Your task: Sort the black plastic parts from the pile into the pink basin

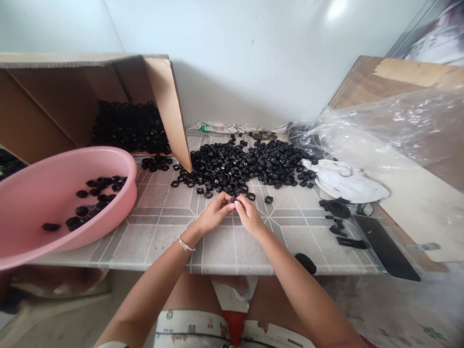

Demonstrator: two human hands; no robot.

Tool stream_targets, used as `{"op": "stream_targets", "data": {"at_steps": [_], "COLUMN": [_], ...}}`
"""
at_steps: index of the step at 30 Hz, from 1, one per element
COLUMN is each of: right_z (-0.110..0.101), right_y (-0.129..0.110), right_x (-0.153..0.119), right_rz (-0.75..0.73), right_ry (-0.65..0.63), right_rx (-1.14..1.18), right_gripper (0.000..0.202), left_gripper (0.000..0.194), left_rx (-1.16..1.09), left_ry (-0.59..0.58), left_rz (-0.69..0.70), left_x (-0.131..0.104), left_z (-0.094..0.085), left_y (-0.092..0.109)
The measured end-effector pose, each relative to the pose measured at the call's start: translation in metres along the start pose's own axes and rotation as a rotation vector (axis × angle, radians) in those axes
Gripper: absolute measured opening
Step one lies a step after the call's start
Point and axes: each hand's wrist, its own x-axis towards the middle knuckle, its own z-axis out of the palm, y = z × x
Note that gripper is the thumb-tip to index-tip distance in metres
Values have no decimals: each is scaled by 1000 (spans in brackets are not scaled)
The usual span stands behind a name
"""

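A small black ring-like plastic part is pinched between my two hands, low over the table in front of the pile. My left hand, with a bracelet at its wrist, closes thumb and fingers on one side of it. From the other side my right hand grips it between thumb and forefinger. Just beyond my fingertips spreads a heap of black rings, and to its right a heap of small black pieces. My fingers hide most of the held part.
A pink basin with several black pieces stands at left. Behind it a cardboard box on its side holds many black rings. A white cloth, clear plastic bag and black phone lie at right. The table's front edge is near my legs.
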Motion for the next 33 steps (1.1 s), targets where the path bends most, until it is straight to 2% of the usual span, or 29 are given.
{"op": "stream_targets", "data": {"at_steps": [3,6,9,11,13,17,21,24,27,29,30,32,33], "right_z": [4,5,5,6,9,10,1,-11,-20,-23,-23,-23,-23], "right_y": [-1,0,2,2,1,-2,2,10,16,17,17,15,14], "right_x": [2,2,2,2,2,5,10,12,13,14,14,13,13], "right_rz": [29,58,36,20,24,47,84,108,113,105,95,63,42], "right_ry": [12,1,42,79,90,88,270,365,377,371,367,361,365], "right_rx": [46,58,29,13,48,202,247,172,23,-28,-41,-59,-59], "right_gripper": [24,25,29,34,37,46,51,46,41,39,38,38,38], "left_gripper": [31,20,10,11,13,17,19,19,23,25,26,30,35], "left_rx": [108,337,535,620,666,643,641,716,880,1007,1057,1070,1050], "left_ry": [47,64,62,41,42,168,235,328,460,578,685,1048,1152], "left_rz": [71,146,252,332,401,448,428,483,545,546,538,491,427], "left_x": [-2,-5,-6,-6,-4,-2,-1,-1,-9,-21,-29,-49,-59], "left_z": [2,4,4,4,3,2,-1,-8,-28,-55,-71,-108,-126], "left_y": [-2,-2,-2,-2,-3,-6,-8,5,39,68,81,104,112]}}
